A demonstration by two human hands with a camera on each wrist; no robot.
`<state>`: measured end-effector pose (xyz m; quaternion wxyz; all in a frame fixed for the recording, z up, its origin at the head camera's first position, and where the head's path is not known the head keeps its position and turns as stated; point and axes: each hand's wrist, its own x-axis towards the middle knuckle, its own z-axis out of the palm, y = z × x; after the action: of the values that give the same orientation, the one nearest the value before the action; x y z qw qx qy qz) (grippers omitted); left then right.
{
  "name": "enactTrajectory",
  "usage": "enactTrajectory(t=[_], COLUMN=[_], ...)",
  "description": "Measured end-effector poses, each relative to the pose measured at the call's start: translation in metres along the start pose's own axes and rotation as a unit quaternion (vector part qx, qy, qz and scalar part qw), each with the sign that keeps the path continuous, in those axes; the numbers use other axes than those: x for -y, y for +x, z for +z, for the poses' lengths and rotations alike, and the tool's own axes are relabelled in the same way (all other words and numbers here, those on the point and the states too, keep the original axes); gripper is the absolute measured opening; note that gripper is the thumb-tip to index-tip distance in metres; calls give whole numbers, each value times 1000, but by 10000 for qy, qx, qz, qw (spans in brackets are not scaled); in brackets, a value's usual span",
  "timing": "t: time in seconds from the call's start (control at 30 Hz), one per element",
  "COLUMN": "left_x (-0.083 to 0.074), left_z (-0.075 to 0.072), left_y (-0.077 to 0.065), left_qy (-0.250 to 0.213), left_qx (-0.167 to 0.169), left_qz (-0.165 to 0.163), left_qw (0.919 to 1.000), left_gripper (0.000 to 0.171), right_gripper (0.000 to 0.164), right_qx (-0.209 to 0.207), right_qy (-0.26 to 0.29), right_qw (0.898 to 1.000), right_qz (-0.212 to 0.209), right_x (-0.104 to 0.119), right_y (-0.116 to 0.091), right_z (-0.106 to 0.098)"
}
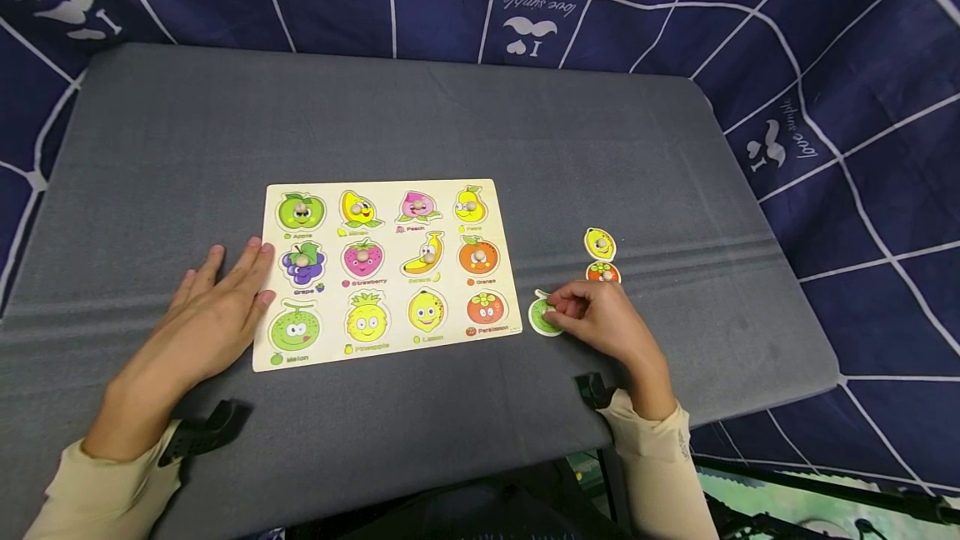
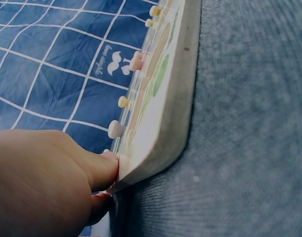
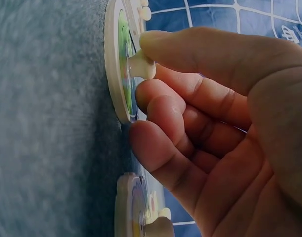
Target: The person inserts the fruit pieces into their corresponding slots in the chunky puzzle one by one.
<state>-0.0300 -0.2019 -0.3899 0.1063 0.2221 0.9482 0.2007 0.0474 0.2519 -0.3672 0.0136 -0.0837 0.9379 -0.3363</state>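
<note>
My right hand [image 1: 603,319] pinches the wooden knob [image 3: 142,65] of a green melon puzzle piece [image 1: 538,317], thumb and forefinger at the knob. The piece sits just off the right edge of a wooden fruit puzzle board [image 1: 390,277]. In the right wrist view its rim appears close to the grey surface. Straight fingers of my left hand [image 1: 206,319] touch the board's left edge; in the left wrist view the thumb [image 2: 104,170] meets the corner. Knobbed fruit pieces fill the board's upper two rows. Along the bottom row, the melon, pineapple, lemon and persimmon pictures show no knobs.
Beyond my right hand lie a lemon piece [image 1: 600,244] and a red-orange persimmon piece [image 1: 603,271], touching or nearly so. Everything rests on a grey cloth-covered table [image 1: 420,123]. A blue checked curtain [image 1: 442,11] hangs along the back and sides.
</note>
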Motion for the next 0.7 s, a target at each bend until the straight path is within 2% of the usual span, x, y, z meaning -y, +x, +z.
enactTrajectory(t=[0.7], left_x=[0], left_z=[0], left_y=[0], left_qy=[43], left_qx=[4], left_qz=[24], left_qw=[10000], left_gripper=[55], right_gripper=[11], right_qx=[173], right_qy=[129], right_qw=[9997], right_qz=[-146], right_x=[-1], right_y=[-3], right_z=[1])
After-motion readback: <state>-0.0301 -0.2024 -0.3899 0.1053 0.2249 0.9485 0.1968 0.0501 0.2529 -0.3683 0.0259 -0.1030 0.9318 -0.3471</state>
